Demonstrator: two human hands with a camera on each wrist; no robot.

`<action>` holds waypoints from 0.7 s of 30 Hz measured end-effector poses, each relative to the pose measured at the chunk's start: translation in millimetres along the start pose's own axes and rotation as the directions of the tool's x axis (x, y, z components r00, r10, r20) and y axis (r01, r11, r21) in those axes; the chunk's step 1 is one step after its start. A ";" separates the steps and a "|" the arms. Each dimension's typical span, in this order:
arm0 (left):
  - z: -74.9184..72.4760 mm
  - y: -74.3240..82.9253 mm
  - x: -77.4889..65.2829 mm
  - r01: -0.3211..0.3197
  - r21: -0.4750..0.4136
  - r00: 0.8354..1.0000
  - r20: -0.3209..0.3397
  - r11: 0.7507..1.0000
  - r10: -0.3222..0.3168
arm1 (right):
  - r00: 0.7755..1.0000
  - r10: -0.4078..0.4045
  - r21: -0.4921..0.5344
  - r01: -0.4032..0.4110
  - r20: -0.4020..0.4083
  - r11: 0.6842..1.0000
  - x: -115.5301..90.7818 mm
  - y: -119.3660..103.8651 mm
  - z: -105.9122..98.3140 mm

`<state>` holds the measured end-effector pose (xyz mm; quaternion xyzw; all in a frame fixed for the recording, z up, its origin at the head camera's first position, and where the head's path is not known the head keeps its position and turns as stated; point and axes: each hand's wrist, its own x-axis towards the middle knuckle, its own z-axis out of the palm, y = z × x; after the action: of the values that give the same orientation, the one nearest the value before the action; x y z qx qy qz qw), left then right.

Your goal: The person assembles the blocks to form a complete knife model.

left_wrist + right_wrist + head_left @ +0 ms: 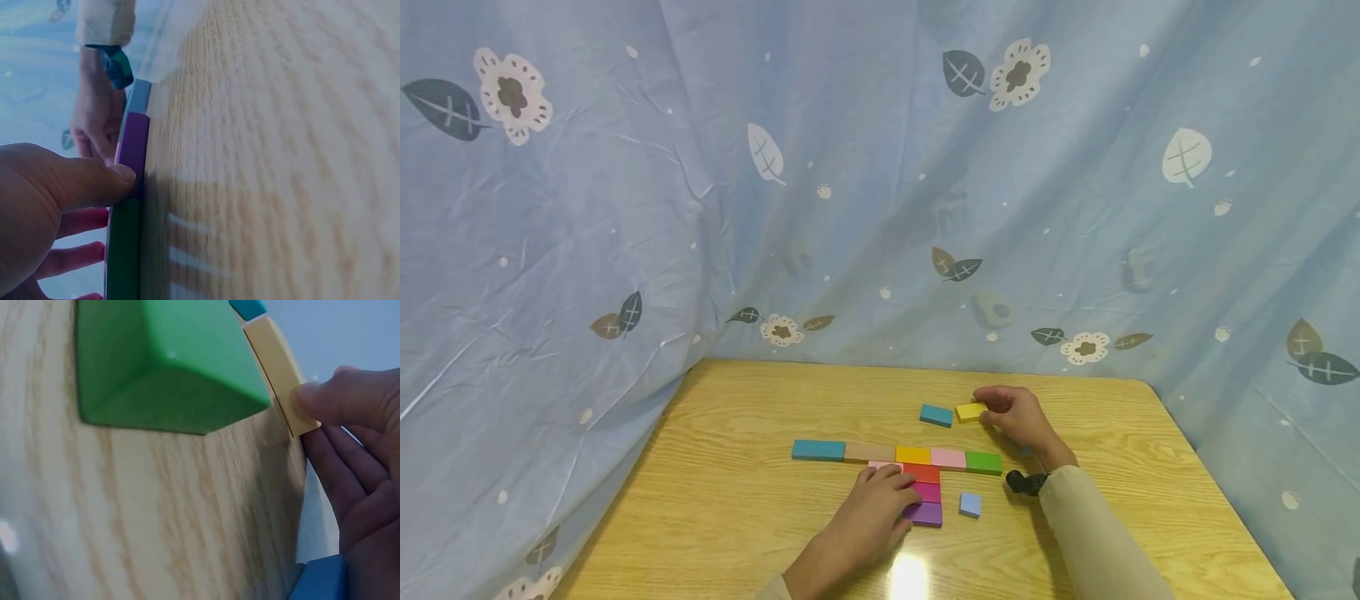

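My right hand (1018,421) pinches the near end of a yellow block (971,412) between thumb and fingers; its other end lies close to a blue block (936,415). In the right wrist view the yellow block (278,375) stands low at the wood surface. My left hand (872,512) rests over a group of blocks, fingers spread on a pink and a red block (922,473). A magenta block (927,492) shows beside its fingers. Its thumb touches a purple block (132,147), beside a green block (124,250) that the hand hides in the head view.
Above the group runs a row of blue (818,450), wood-coloured (869,452), orange (913,455), pink (948,459) and green (983,463) blocks. A light blue block (970,504) lies to the right. Another blue block (322,581) sits under the right wrist. A patterned curtain (880,208) surrounds the table (722,517).
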<state>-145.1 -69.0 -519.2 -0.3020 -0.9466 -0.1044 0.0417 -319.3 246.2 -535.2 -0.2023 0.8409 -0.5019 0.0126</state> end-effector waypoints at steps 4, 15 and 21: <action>-0.8 0.9 0.4 0.002 -0.012 1.000 -0.006 1.000 -0.002 | 1.000 0.001 -0.083 -0.002 -0.008 0.997 0.2 0.5 -0.9; -2.8 1.3 -0.4 0.027 -0.043 0.999 0.026 0.999 -0.026 | 0.996 0.052 -0.195 -0.064 -0.068 0.979 -6.3 -1.8 1.9; -2.0 2.5 0.1 0.043 -0.042 0.998 0.046 0.998 -0.041 | 0.995 0.055 -0.189 -0.069 -0.082 0.979 -10.4 -2.0 1.9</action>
<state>-143.7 -67.4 -516.8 -0.2851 -0.9511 -0.1186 0.0116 -308.7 247.5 -536.4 -0.1569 0.8911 -0.4252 -0.0236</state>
